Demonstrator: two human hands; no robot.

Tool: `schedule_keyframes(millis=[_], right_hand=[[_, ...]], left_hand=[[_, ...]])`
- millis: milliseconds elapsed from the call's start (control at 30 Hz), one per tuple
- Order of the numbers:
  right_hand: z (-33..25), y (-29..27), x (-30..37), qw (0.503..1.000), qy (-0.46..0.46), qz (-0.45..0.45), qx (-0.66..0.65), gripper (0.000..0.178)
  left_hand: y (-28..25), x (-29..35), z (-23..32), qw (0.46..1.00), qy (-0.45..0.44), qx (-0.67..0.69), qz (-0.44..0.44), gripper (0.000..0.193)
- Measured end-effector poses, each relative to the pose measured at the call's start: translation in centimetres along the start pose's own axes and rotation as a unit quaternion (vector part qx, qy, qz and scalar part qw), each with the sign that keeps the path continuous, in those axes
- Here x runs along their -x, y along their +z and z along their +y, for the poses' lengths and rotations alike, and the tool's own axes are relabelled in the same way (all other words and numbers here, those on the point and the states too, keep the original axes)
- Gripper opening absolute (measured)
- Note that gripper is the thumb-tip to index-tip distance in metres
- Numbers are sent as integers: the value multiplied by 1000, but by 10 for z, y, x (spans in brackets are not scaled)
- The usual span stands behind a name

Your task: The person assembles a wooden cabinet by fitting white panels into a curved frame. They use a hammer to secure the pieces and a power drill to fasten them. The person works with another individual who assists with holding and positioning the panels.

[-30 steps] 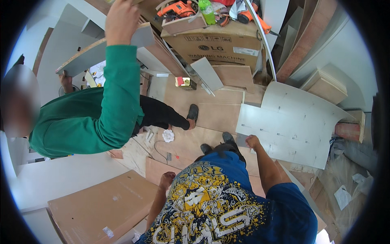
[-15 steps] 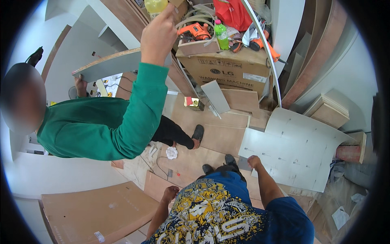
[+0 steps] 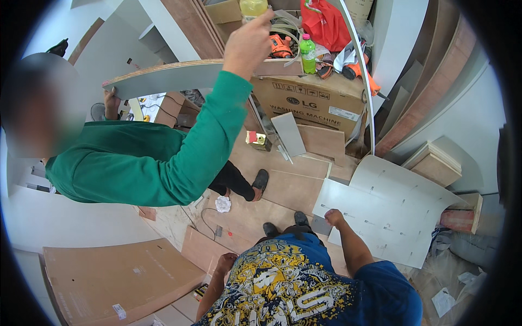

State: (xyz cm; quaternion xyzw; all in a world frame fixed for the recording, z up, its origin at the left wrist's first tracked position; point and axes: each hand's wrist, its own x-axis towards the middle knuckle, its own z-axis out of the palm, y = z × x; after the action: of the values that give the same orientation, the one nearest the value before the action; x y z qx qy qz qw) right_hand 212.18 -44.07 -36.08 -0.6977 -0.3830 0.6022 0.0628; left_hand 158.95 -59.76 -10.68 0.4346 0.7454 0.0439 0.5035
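Observation:
My left hand (image 3: pixel 225 263) hangs beside my blue printed shirt, its fingers curled in, with nothing seen in them. My right hand (image 3: pixel 335 217) is closed in a loose fist over the edge of a large pale sheet (image 3: pixel 375 217); nothing shows in it. A small grey piece (image 3: pixel 322 225) lies on the floor just beside that hand. To my left a person in a green sleeve (image 3: pixel 179 168) holds up a long grey board (image 3: pixel 163 82) with one hand and raises the other hand (image 3: pixel 247 46) by a container of yellowish liquid (image 3: pixel 253 8).
A large carton (image 3: pixel 310 103) carries an orange drill (image 3: pixel 281 48), a green bottle (image 3: pixel 308 56) and a red bag (image 3: pixel 326 24). A metal can (image 3: pixel 258 141) and a board offcut (image 3: pixel 288 134) stand before it. Flat cardboard (image 3: pixel 119 280) lies lower left; stacked wood blocks (image 3: pixel 433 164) sit right.
My view has shifted slightly. The other person's raised hand and the long board have moved right in the picture. My hands stay low at my sides.

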Motion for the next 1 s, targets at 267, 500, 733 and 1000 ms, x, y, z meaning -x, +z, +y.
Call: schedule_keyframes(millis=[267, 500, 733, 1000], right_hand=[[-65, -14, 8, 995, -63, -46, -60, 13], [-382, -99, -10, 855, -463, 227, -56, 39], [-556, -197, 72, 841, -477, 82, -242, 77], [-189, -55, -91, 916, -316, 112, 220, 19]], left_hand=[[9, 2, -6, 994, -72, 85, 23, 19], [13, 20, 1, 996, -31, 75, 32, 21], [32, 12, -6, 987, -35, 140, 75, 21], [79, 11, -110, 974, -1, 209, 83, 22]])
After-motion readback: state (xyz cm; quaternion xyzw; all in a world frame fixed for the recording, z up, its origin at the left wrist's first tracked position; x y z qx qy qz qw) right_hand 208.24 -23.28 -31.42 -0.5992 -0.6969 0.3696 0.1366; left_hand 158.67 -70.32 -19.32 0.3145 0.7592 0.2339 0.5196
